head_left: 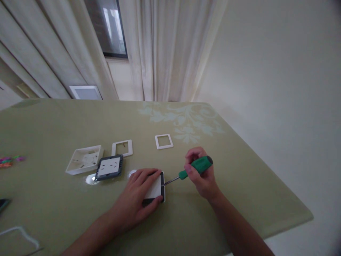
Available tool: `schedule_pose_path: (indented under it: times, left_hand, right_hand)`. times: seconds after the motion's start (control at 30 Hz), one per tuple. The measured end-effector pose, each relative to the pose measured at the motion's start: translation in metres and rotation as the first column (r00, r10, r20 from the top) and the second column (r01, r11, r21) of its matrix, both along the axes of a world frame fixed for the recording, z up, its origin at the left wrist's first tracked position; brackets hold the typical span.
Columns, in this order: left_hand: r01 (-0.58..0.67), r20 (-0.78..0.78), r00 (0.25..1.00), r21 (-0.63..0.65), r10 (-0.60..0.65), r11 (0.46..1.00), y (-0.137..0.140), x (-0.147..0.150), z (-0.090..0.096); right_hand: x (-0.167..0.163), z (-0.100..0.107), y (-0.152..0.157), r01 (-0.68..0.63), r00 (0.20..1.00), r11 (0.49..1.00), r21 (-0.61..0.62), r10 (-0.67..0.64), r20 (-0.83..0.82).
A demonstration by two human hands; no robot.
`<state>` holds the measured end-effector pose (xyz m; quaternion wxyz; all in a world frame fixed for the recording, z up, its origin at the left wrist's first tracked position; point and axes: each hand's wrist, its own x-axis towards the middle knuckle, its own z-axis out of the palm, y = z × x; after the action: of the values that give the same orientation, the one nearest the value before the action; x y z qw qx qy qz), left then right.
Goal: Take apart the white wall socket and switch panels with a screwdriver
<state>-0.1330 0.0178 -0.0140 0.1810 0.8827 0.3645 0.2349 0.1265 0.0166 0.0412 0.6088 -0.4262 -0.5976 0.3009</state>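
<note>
My left hand presses flat on a white wall-switch module with a dark frame lying on the green table. My right hand grips a green-handled screwdriver. Its metal tip touches the module's right edge. A second switch module with a grey frame lies to the left, next to a white back box. Two white square cover frames, one and another, lie farther back.
Coloured small items sit at the far left edge, a dark object and a white cable at the near left. Curtains and a window stand behind the table. The table's right edge drops off to a pale floor.
</note>
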Motion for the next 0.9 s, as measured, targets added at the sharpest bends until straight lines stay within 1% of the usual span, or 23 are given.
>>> schedule_pose_path:
  times: [0.03, 0.07, 0.1, 0.13, 0.2, 0.23, 0.27, 0.33, 0.37, 0.4, 0.43, 0.47, 0.53, 0.57, 0.6, 0.63, 0.67, 0.7, 0.77, 0.8, 0.9]
  left_hand:
    - [0.003, -0.002, 1.0, 0.018, -0.003, 1.0, -0.001, 0.001, 0.0]
    - [0.005, -0.005, 1.0, 0.035, -0.005, 0.999, -0.002, 0.002, 0.0]
    - [0.004, -0.008, 1.0, 0.048, -0.004, 0.999, -0.003, 0.004, 0.0]
    - [0.004, -0.011, 1.0, 0.061, -0.003, 0.998, -0.004, 0.005, 0.0]
    - [0.01, -0.019, 1.0, 0.076, -0.008, 0.997, -0.005, 0.006, -0.001]
    - [0.014, -0.021, 1.0, 0.083, -0.012, 0.996, -0.005, 0.006, -0.001]
    - [0.018, -0.021, 1.0, 0.092, -0.016, 0.996, -0.005, 0.006, -0.001]
    - [0.023, -0.015, 1.0, 0.105, -0.021, 0.994, -0.004, 0.007, -0.001]
    - [0.022, -0.007, 1.0, 0.106, -0.022, 0.994, -0.003, 0.007, -0.002]
    - [0.021, 0.006, 1.0, 0.106, -0.021, 0.994, -0.002, 0.008, -0.003]
    - [0.018, 0.022, 1.0, 0.106, -0.021, 0.994, 0.0, 0.008, -0.004]
    - [0.016, 0.04, 0.999, 0.107, -0.02, 0.994, 0.001, 0.009, -0.006]
    - [0.014, 0.077, 0.997, 0.119, -0.024, 0.993, 0.003, 0.011, -0.009]
    - [0.016, 0.09, 0.996, 0.124, -0.027, 0.992, 0.004, 0.011, -0.011]
    - [0.018, 0.095, 0.995, 0.127, -0.031, 0.992, 0.005, 0.012, -0.012]
    - [0.022, 0.096, 0.995, 0.127, -0.034, 0.992, 0.006, 0.013, -0.014]
    - [0.027, 0.094, 0.995, 0.127, -0.039, 0.992, 0.007, 0.013, -0.015]
    - [0.032, 0.091, 0.995, 0.126, -0.044, 0.992, 0.008, 0.013, -0.016]
    - [0.042, 0.088, 0.995, 0.126, -0.053, 0.991, 0.011, 0.014, -0.018]
    - [0.046, 0.089, 0.994, 0.129, -0.058, 0.991, 0.012, 0.014, -0.019]
    - [0.05, 0.091, 0.994, 0.133, -0.063, 0.99, 0.015, 0.015, -0.021]
  right_hand:
    - [0.0, 0.0, 0.0, 0.044, 0.999, 0.998, 0.055, -0.045, 0.021]
    - [0.0, -0.001, 0.001, 0.101, 0.993, 0.985, 0.139, -0.108, 0.044]
    - [0.0, -0.002, 0.001, 0.15, 0.983, 0.958, 0.243, -0.171, 0.07]
    - [0.002, -0.004, 0.002, 0.172, 0.97, 0.918, 0.356, -0.221, 0.102]
    - [0.008, -0.007, 0.002, 0.13, 0.94, 0.832, 0.539, -0.276, 0.199]
    - [0.011, -0.006, 0.001, 0.087, 0.923, 0.801, 0.592, -0.289, 0.255]
    - [0.015, -0.004, 0.0, 0.052, 0.905, 0.784, 0.619, -0.298, 0.302]
    - [0.022, 0.008, -0.005, 0.022, 0.859, 0.776, 0.63, -0.337, 0.386]
    - [0.024, 0.017, -0.009, -0.001, 0.825, 0.783, 0.622, -0.35, 0.443]
    - [0.025, 0.03, -0.012, -0.039, 0.77, 0.798, 0.602, -0.36, 0.527]
    - [0.024, 0.043, -0.015, -0.095, 0.69, 0.822, 0.562, -0.353, 0.632]
    - [0.023, 0.058, -0.018, -0.162, 0.588, 0.851, 0.499, -0.323, 0.742]
    - [0.018, 0.087, -0.021, -0.244, 0.364, 0.921, 0.303, -0.203, 0.909]
    - [0.014, 0.098, -0.022, -0.29, 0.262, 0.936, 0.2, -0.124, 0.957]
    - [0.011, 0.108, -0.022, -0.331, 0.169, 0.937, 0.112, -0.057, 0.984]
    - [0.007, 0.115, -0.022, -0.367, 0.099, 0.929, 0.042, -0.006, 0.995]
    - [0.003, 0.12, -0.02, -0.403, 0.055, 0.915, -0.005, 0.029, 0.998]
    - [0.0, 0.122, -0.018, -0.433, 0.035, 0.901, -0.033, 0.054, 0.998]
    - [-0.006, 0.124, -0.01, -0.464, 0.046, 0.884, -0.06, 0.092, 0.995]
    - [-0.008, 0.124, -0.005, -0.461, 0.058, 0.884, -0.078, 0.118, 0.991]
    - [-0.012, 0.125, 0.012, -0.383, 0.084, 0.911, -0.155, 0.202, 0.976]
